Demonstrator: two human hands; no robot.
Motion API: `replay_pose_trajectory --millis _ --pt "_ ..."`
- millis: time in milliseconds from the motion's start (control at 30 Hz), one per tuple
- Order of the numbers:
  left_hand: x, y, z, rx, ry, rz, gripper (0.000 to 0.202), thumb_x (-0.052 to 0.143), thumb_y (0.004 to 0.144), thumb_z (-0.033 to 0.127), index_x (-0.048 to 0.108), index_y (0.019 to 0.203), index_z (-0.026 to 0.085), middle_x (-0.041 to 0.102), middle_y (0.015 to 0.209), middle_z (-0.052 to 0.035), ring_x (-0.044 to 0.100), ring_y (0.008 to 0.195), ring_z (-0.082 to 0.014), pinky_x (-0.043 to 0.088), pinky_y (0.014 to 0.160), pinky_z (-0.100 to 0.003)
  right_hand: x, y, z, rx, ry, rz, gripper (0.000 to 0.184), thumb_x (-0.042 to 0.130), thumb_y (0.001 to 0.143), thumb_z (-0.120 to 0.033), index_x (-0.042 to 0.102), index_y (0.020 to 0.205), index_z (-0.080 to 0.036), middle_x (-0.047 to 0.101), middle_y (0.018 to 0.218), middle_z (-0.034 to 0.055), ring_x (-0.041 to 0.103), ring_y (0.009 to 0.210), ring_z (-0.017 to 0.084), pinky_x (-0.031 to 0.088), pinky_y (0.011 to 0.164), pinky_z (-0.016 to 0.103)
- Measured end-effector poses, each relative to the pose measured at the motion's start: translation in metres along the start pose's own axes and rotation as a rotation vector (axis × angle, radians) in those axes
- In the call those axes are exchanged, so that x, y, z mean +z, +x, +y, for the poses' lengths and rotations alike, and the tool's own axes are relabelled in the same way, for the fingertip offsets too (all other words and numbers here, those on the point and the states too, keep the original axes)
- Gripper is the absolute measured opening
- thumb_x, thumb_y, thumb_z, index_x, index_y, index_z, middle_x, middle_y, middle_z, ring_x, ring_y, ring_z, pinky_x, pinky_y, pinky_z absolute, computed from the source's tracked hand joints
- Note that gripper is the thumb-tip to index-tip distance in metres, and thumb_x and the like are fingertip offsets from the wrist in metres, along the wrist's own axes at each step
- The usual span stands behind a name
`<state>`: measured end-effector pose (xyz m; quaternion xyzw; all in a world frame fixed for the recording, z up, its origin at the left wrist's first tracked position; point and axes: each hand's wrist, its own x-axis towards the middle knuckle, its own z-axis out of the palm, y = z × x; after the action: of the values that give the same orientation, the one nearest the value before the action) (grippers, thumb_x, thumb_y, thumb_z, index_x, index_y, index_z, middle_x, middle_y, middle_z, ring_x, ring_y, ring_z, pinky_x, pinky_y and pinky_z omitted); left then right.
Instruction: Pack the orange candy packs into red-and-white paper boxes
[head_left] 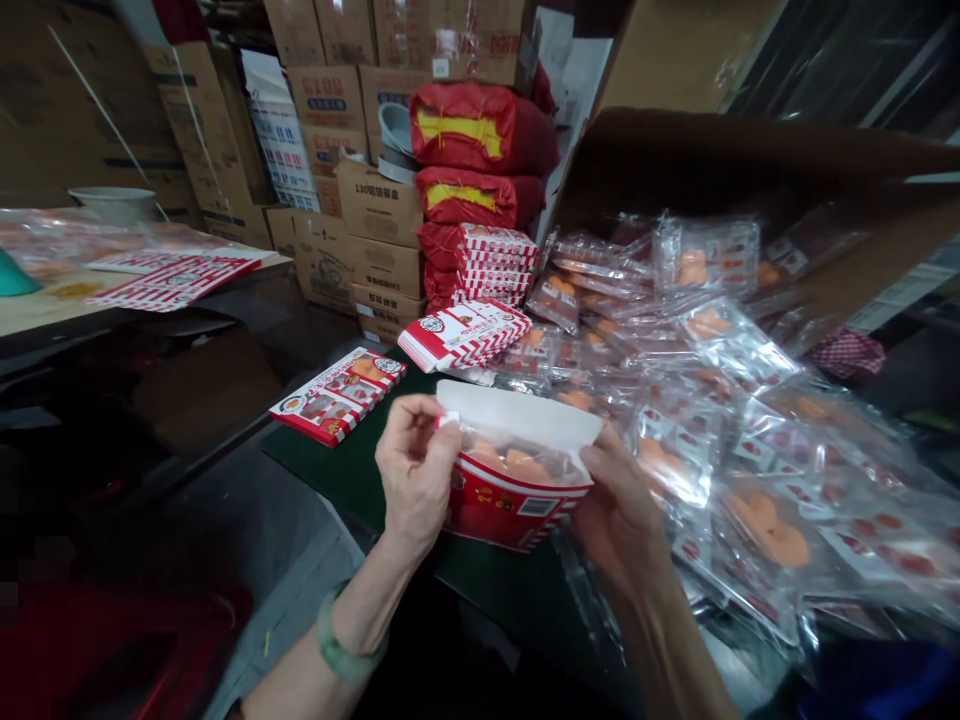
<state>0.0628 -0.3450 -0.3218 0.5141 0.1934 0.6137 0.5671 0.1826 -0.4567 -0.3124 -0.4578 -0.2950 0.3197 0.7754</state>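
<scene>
Between my two hands is a red cardboard box (487, 505) with its white lid flap (517, 415) raised. Inside it lie orange pieces (517, 465) under clear plastic. My left hand (416, 470) pinches the box's left corner, thumb and fingertips on a small white side tab. At the opposite corner, my right hand (622, 490) grips the edge, its fingers partly hidden behind the box. A flat, closed red-and-white box (337, 395) lies to the left on the dark green table (304, 455). Beyond my hands rests a stack of flat printed cartons (465, 335).
Clear plastic packets (750, 460) with orange pieces are heaped on the right, before a large open cardboard box (675, 150). Striped boxes (499, 262) and red sacks (480, 130) are stacked behind. Brown cartons (382, 210) line the back. A second table (45, 310) stands left.
</scene>
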Motion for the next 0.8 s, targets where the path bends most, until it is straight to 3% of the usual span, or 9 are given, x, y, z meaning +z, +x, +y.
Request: replay_pose_trajectory --millis 67,133,267,367,433,500,567,667,800 --pt "0.004 0.002 0.007 -0.167 -0.129 -0.055 0.029 0.064 0.068 0.015 0.055 0.095 0.021 0.058 0.069 0.0045 0.051 0.053 -0.0073 0.041 0.051 -0.017 -0.002 0.001 -0.001 -0.060 -0.154 0.022 0.024 0.062 0.076 -0.029 0.058 0.099 -0.022 0.066 0.083 0.0011 0.058 0.064 0.015 0.047 0.061 0.028" --pt "0.008 0.006 0.012 -0.247 -0.194 -0.100 0.031 0.062 0.064 0.012 0.059 0.094 0.019 0.061 0.069 0.0030 0.054 0.055 -0.0086 0.043 0.053 -0.018 -0.002 0.006 0.001 -0.203 -0.285 0.050 0.019 0.056 0.079 -0.021 0.061 0.097 -0.023 0.067 0.088 0.0010 0.060 0.073 0.016 0.048 0.068 0.029" --pt "0.014 0.013 0.009 -0.142 -0.210 -0.064 0.008 0.062 0.064 0.008 0.063 0.066 0.015 0.065 0.075 -0.0015 0.060 0.069 -0.0124 0.047 0.063 -0.022 -0.003 0.018 0.011 -0.495 -0.275 -0.006 0.020 0.049 0.083 -0.015 0.068 0.083 -0.023 0.066 0.094 0.0018 0.060 0.092 0.018 0.046 0.084 0.033" --pt "0.015 0.014 -0.001 -0.022 -0.237 -0.041 0.009 0.062 0.066 0.008 0.066 0.066 0.017 0.066 0.079 -0.0021 0.061 0.075 -0.0145 0.047 0.068 -0.025 -0.009 0.019 0.017 -0.571 -0.226 -0.119 0.020 0.050 0.088 -0.028 0.069 0.091 -0.023 0.064 0.099 0.0054 0.058 0.097 0.020 0.045 0.087 0.036" --pt "0.015 0.014 -0.008 0.034 -0.277 -0.071 0.007 0.062 0.069 0.014 0.068 0.070 0.016 0.067 0.081 -0.0041 0.061 0.079 -0.0163 0.047 0.072 -0.027 -0.016 0.018 0.020 -0.571 -0.217 -0.194 0.018 0.058 0.085 -0.035 0.069 0.095 -0.024 0.062 0.105 0.0065 0.057 0.101 0.021 0.046 0.086 0.037" --pt "0.015 0.015 -0.013 0.080 -0.312 -0.117 0.017 0.059 0.076 0.027 0.069 0.072 0.015 0.067 0.083 -0.0074 0.061 0.083 -0.0180 0.047 0.075 -0.029 -0.023 0.018 0.023 -0.527 -0.219 -0.245 0.017 0.064 0.081 -0.033 0.068 0.097 -0.027 0.061 0.109 0.0061 0.056 0.103 0.022 0.048 0.083 0.035" --pt "0.015 0.017 -0.016 0.111 -0.274 -0.135 0.024 0.058 0.080 0.034 0.068 0.071 0.014 0.067 0.084 -0.0078 0.060 0.083 -0.0171 0.047 0.076 -0.029 -0.029 0.019 0.025 -0.498 -0.224 -0.230 0.017 0.065 0.081 -0.030 0.068 0.097 -0.028 0.062 0.112 0.0056 0.057 0.104 0.021 0.048 0.082 0.034" --pt "0.012 0.025 -0.016 0.146 -0.079 -0.154 0.013 0.071 0.073 0.027 0.064 0.073 0.016 0.066 0.086 -0.0042 0.060 0.082 -0.0139 0.048 0.077 -0.026 -0.029 0.022 0.021 -0.469 -0.241 -0.140 0.015 0.065 0.081 -0.030 0.069 0.095 -0.026 0.063 0.111 0.0050 0.059 0.102 0.020 0.050 0.082 0.033" --pt "0.003 0.040 -0.002 0.100 0.181 -0.433 0.025 0.072 0.073 0.028 0.067 0.095 0.017 0.069 0.093 -0.0073 0.064 0.083 -0.0161 0.052 0.075 -0.028 -0.025 0.027 -0.002 -0.261 -0.329 -0.113 0.029 0.070 0.076 -0.026 0.067 0.105 -0.027 0.069 0.102 0.0027 0.065 0.088 0.016 0.054 0.075 0.030"
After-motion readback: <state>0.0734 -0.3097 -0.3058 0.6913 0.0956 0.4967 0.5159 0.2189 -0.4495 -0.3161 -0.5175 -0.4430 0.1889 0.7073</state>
